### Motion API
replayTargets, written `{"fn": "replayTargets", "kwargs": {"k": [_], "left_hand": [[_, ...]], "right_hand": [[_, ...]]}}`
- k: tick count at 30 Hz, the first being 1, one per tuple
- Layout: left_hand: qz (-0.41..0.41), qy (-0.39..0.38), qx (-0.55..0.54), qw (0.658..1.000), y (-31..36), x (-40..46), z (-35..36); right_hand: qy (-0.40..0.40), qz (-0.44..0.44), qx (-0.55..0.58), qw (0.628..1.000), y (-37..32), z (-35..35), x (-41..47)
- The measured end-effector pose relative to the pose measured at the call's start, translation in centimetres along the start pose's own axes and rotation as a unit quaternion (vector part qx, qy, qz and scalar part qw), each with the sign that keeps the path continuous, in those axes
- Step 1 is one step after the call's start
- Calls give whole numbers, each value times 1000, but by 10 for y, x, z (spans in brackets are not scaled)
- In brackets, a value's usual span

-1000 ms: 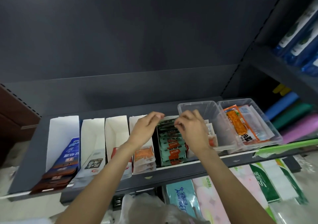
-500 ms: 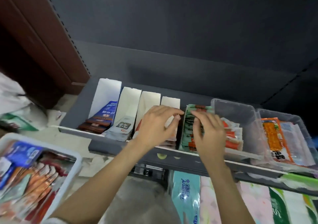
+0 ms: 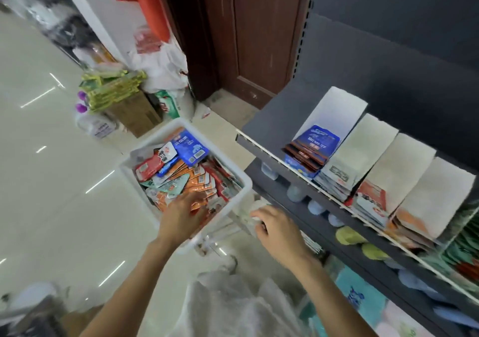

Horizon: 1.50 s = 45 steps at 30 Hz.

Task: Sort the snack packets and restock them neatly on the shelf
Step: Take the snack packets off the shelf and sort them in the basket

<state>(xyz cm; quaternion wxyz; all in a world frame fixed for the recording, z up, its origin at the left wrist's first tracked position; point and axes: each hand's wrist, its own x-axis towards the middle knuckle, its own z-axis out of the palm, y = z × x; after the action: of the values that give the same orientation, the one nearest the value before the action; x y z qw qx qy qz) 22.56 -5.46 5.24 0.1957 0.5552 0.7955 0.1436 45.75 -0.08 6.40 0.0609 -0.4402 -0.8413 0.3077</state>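
- Lying mixed in a white basket [image 3: 241,181] at centre frame are the snack packets [image 3: 181,176]: orange, red, teal and one blue packet [image 3: 190,146] at the far end.
- The left hand [image 3: 184,211] is down among the orange packets at the basket's near end, fingers spread and flat on them; no packet is seen pinched.
- The right hand [image 3: 276,226] is just beside the basket's near right corner, fingers curled over crumpled white plastic [image 3: 247,213]; whether it grips this cannot be told.
- The shelf [image 3: 274,103] runs along the right of the frame, carrying white paper dividers [image 3: 334,108] in a row.
- The divider nearest the shelf's end holds blue and brown packets [image 3: 311,147]; the next ones hold grey-white packets [image 3: 337,178] and red-and-white packets [image 3: 370,199]. Green packets [image 3: 464,248] sit at the right edge, blurred.
- At upper left, a cardboard box [image 3: 134,111] stands on the floor [image 3: 51,181] with yellow-green packs [image 3: 114,90] on top, beside white bags [image 3: 160,64].
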Motion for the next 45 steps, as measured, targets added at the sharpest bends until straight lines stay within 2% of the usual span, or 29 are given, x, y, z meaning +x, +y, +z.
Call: {"fn": "replayTargets", "kwargs": {"k": [3,6,11,16,19,22,28,30,32,34,35,37,38,39,41,43,45], "left_hand": [[-115,-2,-37,993,-65,22,-7],[-147,-20,-45,988,-108,53,-4],[-56,-106,18,993,-133,86,13],[-10,-127,86,988,-140,95,27],[3,-134,121,984,-139,97,27],[15,-151,136,979,-138,100,24],[27,-153,146,977,-137,102,21],[13,-157,134,978,-133,104,18],[-20,-134,74,988,-125,106,17],[-73,-118,-93,986,-109,106,16],[-112,-131,-229,958,-98,105,14],[-197,-190,-470,839,-72,104,10],[-228,-205,-540,784,-62,104,10],[-246,-205,-574,754,-57,105,12],[-251,-182,-595,741,-52,106,16],[-239,-168,-602,743,-56,105,20],[-218,-171,-629,727,-61,102,18]], "right_hand": [[-16,10,1,1000,-24,32,46],[-23,49,-23,998,-43,59,95],[2,138,-84,987,-51,89,157],[2,169,-148,974,-49,108,188],[-19,165,-214,963,-51,118,202],[-34,123,-298,946,-54,122,214],[-44,146,-291,945,-60,123,219],[-22,161,-271,949,-62,116,216],[-2,176,-241,954,-66,110,209],[22,190,-199,961,-71,107,199],[37,193,-172,965,-74,108,194],[64,188,-122,972,-82,111,183],[68,183,-107,975,-85,113,178],[66,178,-97,977,-86,115,175],[71,175,-61,980,-86,113,170],[88,179,19,980,-85,102,167],[86,187,111,972,-85,89,165]]}}
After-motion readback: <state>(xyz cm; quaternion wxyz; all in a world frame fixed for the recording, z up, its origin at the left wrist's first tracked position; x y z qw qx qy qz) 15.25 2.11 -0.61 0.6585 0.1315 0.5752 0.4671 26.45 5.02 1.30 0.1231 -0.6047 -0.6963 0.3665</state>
